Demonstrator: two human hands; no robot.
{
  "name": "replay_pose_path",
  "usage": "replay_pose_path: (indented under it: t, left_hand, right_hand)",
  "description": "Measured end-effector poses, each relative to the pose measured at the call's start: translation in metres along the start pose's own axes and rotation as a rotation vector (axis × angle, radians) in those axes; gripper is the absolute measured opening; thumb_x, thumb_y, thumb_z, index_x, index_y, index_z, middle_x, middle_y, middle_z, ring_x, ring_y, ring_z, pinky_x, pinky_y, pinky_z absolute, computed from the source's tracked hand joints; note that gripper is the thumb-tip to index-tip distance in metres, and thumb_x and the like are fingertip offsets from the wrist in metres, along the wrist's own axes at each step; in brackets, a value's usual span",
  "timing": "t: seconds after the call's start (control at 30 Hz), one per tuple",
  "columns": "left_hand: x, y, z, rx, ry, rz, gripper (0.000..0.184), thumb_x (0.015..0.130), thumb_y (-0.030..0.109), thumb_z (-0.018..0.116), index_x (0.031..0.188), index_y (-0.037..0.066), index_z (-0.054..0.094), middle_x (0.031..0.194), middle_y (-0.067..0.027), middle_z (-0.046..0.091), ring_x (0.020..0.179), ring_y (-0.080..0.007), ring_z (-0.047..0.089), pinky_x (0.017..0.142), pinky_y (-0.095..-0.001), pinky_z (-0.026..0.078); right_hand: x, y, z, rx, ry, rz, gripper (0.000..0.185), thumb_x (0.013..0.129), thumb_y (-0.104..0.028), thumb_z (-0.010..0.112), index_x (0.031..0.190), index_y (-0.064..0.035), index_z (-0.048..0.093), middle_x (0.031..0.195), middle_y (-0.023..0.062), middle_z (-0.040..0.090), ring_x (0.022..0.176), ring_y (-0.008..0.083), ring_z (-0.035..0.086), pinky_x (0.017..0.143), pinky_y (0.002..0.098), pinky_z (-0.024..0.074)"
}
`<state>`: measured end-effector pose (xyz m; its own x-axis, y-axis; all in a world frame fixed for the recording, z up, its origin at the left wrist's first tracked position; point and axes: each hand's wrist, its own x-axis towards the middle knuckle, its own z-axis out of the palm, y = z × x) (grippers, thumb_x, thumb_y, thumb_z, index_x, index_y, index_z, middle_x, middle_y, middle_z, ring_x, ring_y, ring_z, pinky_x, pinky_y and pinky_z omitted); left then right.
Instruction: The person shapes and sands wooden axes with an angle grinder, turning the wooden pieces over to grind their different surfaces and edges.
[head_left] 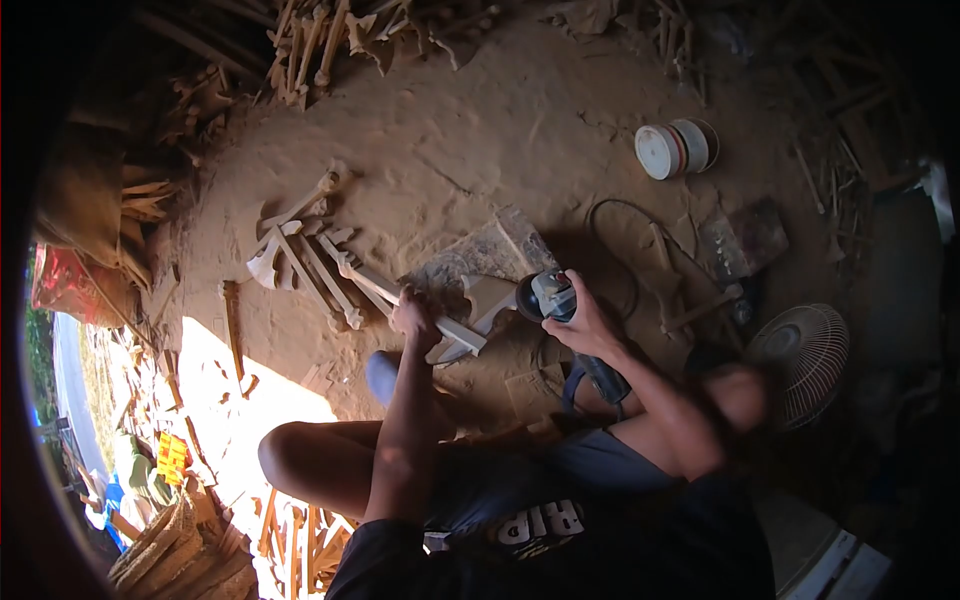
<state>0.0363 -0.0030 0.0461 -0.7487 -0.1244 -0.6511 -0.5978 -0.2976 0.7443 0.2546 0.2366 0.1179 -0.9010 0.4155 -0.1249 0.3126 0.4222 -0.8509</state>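
Near the middle, my left hand [415,318] is closed around a long pale piece [458,336], which slants down to the right. My right hand [585,325] grips the head of a dark angle grinder [553,293], whose body runs down toward my lap. The grinder's dark disc faces left, beside a flat pale piece [488,296]. Behind these lies a worn, dusty board [470,255]. Several long pale pieces [305,270] with knobbed ends, like bones, lie in a loose pile left of my left hand.
A white bucket [658,152] lies on its side at the upper right. A round wire fan guard [803,362] stands by my right knee. A dark cable [625,205] curls behind the grinder. Stacked long pieces [310,45] lie along the top; a woven sack [165,560] sits lower left.
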Motion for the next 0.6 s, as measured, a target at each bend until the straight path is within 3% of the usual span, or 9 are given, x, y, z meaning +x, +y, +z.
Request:
replay_pose_path:
  t: [0.5, 0.6]
  left_hand:
    - [0.0106, -0.0008, -0.0063, -0.059, -0.109, -0.079, 0.026, 0.097, 0.031, 0.064, 0.080, 0.012, 0.057, 0.067, -0.0007, 0.053, 0.055, -0.0172, 0.054, 0.050, -0.0344, 0.046]
    - [0.0126, -0.0010, -0.0074, -0.032, -0.107, -0.073, 0.022, 0.096, 0.029, 0.064, 0.089, 0.010, 0.056, 0.070, -0.0032, 0.053, 0.053, -0.0186, 0.054, 0.048, -0.0357, 0.050]
  right_hand:
    - [-0.0024, -0.0008, 0.0071, -0.048, 0.028, 0.131, 0.106, 0.083, -0.022, 0.076, 0.165, -0.0036, 0.012, 0.155, 0.0310, 0.045, 0.141, 0.0440, 0.049, 0.116, 0.0441, 0.0409]
    - [-0.0028, -0.0038, 0.0042, -0.041, 0.012, 0.215, 0.107, 0.083, -0.023, 0.077, 0.166, -0.0032, 0.011, 0.158, 0.0310, 0.041, 0.143, 0.0436, 0.047, 0.117, 0.0441, 0.0401]
